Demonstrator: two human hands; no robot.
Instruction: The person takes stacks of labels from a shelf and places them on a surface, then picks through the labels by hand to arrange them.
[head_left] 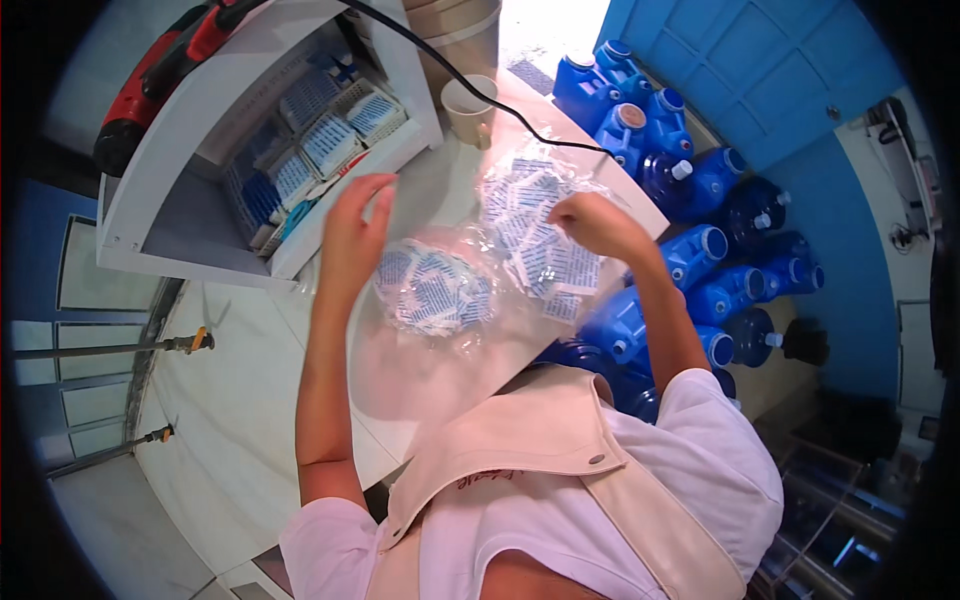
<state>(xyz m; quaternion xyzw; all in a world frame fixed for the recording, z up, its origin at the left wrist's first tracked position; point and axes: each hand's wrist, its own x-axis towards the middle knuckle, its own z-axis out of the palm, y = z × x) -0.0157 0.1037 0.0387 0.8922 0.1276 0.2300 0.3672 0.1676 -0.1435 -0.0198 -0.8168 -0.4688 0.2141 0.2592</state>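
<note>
My left hand (352,228) is raised beside the front of the white shelf unit, its fingers stretched out and the thumb apart, with nothing in it. To its right, a clear plastic bag (435,288) full of small white packets with blue print lies on the white table. My right hand (600,224) is over a looser, spread pile of the same printed packets (530,225), which lies on crinkled clear plastic. Its fingers are curled together at the edge of the pile. Whether a packet is between them cannot be made out.
The white shelf unit (285,262) holds baskets of printed packets (330,143) and teal-handled scissors (296,217). A red and black tool (165,85) rests on top. Behind the packets stands a beige mug (468,108), with a black cable (520,125) running past. Several blue water jugs (690,255) crowd the right.
</note>
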